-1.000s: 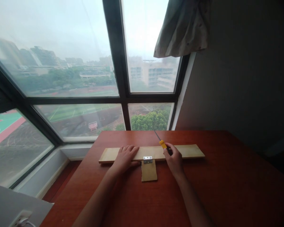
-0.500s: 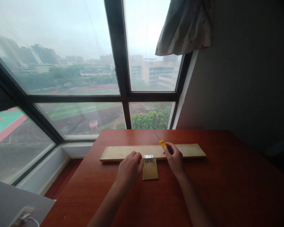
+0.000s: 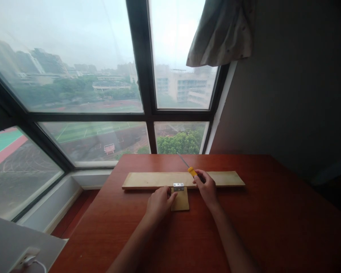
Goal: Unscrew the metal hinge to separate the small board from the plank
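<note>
A long pale wooden board (image 3: 150, 179) lies crosswise on the reddish-brown table. A silver metal hinge (image 3: 178, 185) joins its near edge to a small wooden piece (image 3: 182, 201). My left hand (image 3: 158, 203) grips the small piece by its left edge, thumb on top near the hinge; the fingertips beneath are hidden. A screwdriver (image 3: 191, 170) with a yellow and black handle is in my right hand (image 3: 207, 187), above the long board. Its shaft points up and to the left, away from the hinge.
The table (image 3: 125, 235) reaches to the window (image 3: 150, 117) at the back. A curtain (image 3: 221, 34) hangs at the upper right, beside a dark wall (image 3: 284, 94). A wall socket with a white plug (image 3: 30, 259) is at the lower left.
My left hand has shifted right and slightly down, its thumb now over the small wooden piece. The right hand with the screwdriver has moved slightly left. The view has shifted a little.
</note>
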`<action>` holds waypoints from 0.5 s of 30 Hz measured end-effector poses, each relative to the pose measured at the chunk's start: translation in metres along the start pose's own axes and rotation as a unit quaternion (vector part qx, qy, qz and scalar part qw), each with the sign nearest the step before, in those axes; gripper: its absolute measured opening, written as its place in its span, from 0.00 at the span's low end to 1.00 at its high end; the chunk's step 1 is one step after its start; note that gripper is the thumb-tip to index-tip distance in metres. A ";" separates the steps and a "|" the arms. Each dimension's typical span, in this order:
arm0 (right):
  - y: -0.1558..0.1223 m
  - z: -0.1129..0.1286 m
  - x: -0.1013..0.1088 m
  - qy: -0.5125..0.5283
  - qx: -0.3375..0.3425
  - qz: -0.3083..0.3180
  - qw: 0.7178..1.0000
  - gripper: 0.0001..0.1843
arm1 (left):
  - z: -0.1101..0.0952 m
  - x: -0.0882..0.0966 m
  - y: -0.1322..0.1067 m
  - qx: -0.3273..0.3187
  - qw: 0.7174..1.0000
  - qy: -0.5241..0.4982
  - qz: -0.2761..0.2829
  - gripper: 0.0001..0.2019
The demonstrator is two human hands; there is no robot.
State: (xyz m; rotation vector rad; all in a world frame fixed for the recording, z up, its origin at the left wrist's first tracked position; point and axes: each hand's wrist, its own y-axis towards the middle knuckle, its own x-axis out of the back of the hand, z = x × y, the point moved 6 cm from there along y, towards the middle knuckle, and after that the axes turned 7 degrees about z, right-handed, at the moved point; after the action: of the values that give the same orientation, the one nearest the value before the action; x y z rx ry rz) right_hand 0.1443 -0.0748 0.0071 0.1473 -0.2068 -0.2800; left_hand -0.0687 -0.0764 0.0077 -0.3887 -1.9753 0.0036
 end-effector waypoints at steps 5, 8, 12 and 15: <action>0.009 0.010 0.002 0.014 -0.007 0.037 0.999 0.24 | 0.002 0.001 0.007 0.004 1.000 -0.014 -0.003 0.13; 0.016 0.022 0.002 0.000 -0.003 0.082 0.997 0.21 | 0.002 0.002 0.012 0.006 1.000 -0.004 0.002 0.13; 0.026 0.041 0.003 -0.042 0.010 0.132 0.990 0.16 | 0.004 0.002 0.016 0.008 0.999 -0.044 0.009 0.12; 0.033 0.064 0.005 -0.069 0.036 0.159 0.984 0.15 | 0.008 -0.001 0.017 0.005 0.996 -0.092 -0.001 0.09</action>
State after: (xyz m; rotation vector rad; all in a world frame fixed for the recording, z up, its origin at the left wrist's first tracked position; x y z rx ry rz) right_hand 0.1430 -0.0520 0.0760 0.1641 -0.3742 0.0353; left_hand -0.0704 -0.0591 0.0001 -0.3916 -2.1560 0.0497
